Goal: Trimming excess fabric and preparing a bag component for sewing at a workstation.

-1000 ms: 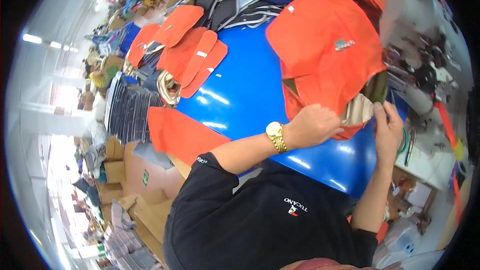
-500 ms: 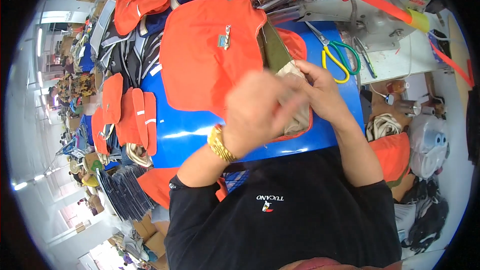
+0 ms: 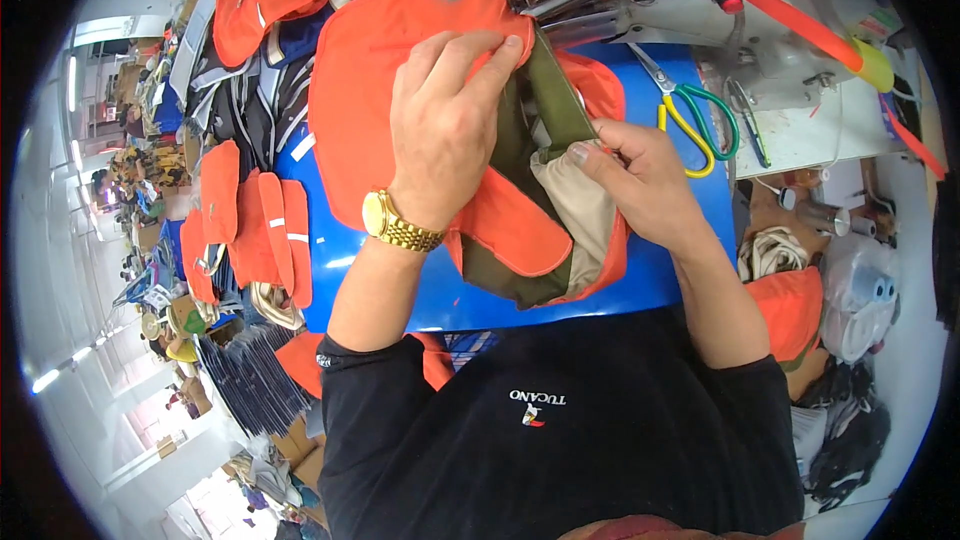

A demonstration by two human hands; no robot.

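Observation:
An unfinished orange fabric bag [image 3: 355,90] lies on the blue tabletop. Its olive lining [image 3: 560,95] is exposed, with a beige fabric piece [image 3: 583,208] along the near right side. A rounded orange strip crosses the lining. My left hand [image 3: 445,115], a gold watch at its wrist, rests over the orange panel, its fingers closed at the edge by the olive lining. To the right, my right hand [image 3: 645,180] pinches the top of the beige piece where it meets the olive band. The right fingertips are partly hidden by the cloth.
A sewing machine [image 3: 650,20] stands at the far side. Scissors [image 3: 690,115] with green and yellow handles lie on the blue tabletop [image 3: 400,315], right of the bag. Orange cut pieces [image 3: 270,230] and dark piped pieces [image 3: 235,105] are piled at left.
My left hand has moved away from the right hand, up and left to the orange panel's edge. The bag now gapes wider, showing more olive lining. My right hand keeps its pinch.

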